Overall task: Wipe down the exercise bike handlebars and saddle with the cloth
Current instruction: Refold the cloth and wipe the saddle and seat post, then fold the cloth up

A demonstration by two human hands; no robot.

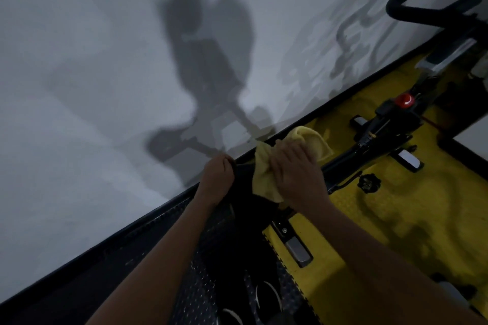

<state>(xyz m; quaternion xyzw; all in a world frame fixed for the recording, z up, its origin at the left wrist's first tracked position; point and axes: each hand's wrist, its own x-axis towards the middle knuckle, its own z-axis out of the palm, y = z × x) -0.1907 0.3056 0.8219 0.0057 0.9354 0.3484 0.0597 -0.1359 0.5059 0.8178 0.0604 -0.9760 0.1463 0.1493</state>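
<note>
1. The right hand (295, 174) lies palm-down on the yellow cloth (266, 182), its fingers curled over the bunched fabric and pressing it onto the dark saddle (245, 192) beneath.
2. The left hand (217, 179) sits just beside the cloth, its fingers wrapped over the saddle's far edge. In all likelihood this grip steadies the saddle against the wiping pressure.
3. The cloth is soft and pile-textured, like a microfibre towel. It is crumpled into loose folds; one lobe rises beyond the right-hand fingers and another hangs toward the wrist.
4. The saddle appears as a matte black mass in low light. Its outline and surface finish cannot be resolved.
5. Step in hand, as a judgement: the saddle wipe. The cloth covers only a part of the dark surface, so strokes along the remaining area are probably still required.
6. Next move, as a judgement: draw the cloth along the saddle with the left-hand grip kept firm, refold to a fresh face if needed, then carry the cloth forward to the handlebars (433, 0).
7. The handlebars stand well apart from both hands, at the upper right. They are black tubular loops with a dull, padded-looking covering.
8. The bike frame (375, 137) is black and glossy in places and carries a red knob (404, 101). A pedal (297, 248) with a metallic face lies below the right forearm.
9. The floor mat (396, 206) under the bike is yellow with an embossed pattern; an adjoining section is dark and studded. A pale wall rises behind.
</note>
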